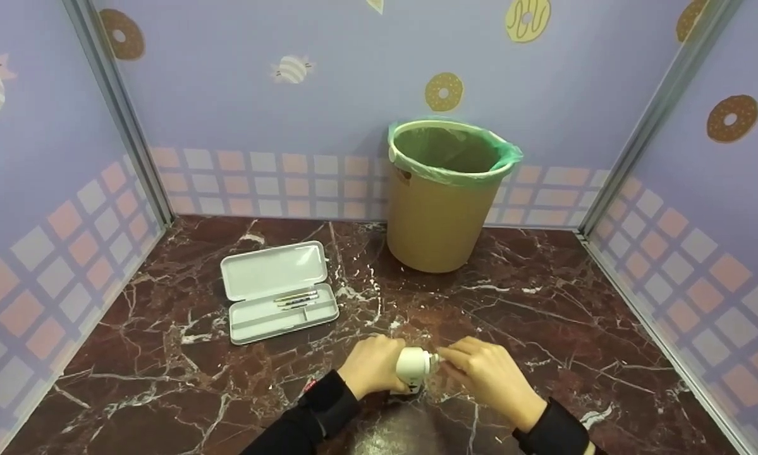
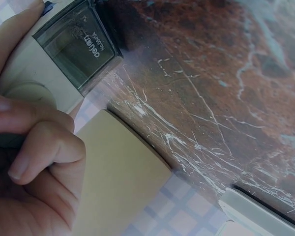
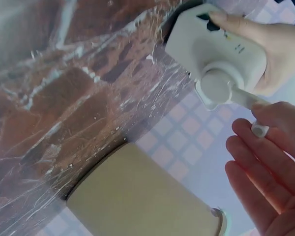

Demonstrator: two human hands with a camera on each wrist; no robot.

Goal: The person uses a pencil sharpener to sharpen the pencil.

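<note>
Left hand [image 1: 372, 364] grasps a boxy white plastic sharpener [image 1: 411, 364]; right hand [image 1: 487, 374], at three o'clock, pinches its white crank [image 3: 243, 98].

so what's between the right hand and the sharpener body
The crank: in the right wrist view it reaches from the sharpener body to the right hand, at its thumb.

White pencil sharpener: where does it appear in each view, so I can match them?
Head: sharpener low, just right of centre, between left hand and right hand.
Left wrist: upper left, dark drawer visible.
Right wrist: upper part, right of centre, crank visible.
Shared landmark: tan bin, visible in all three.
</note>
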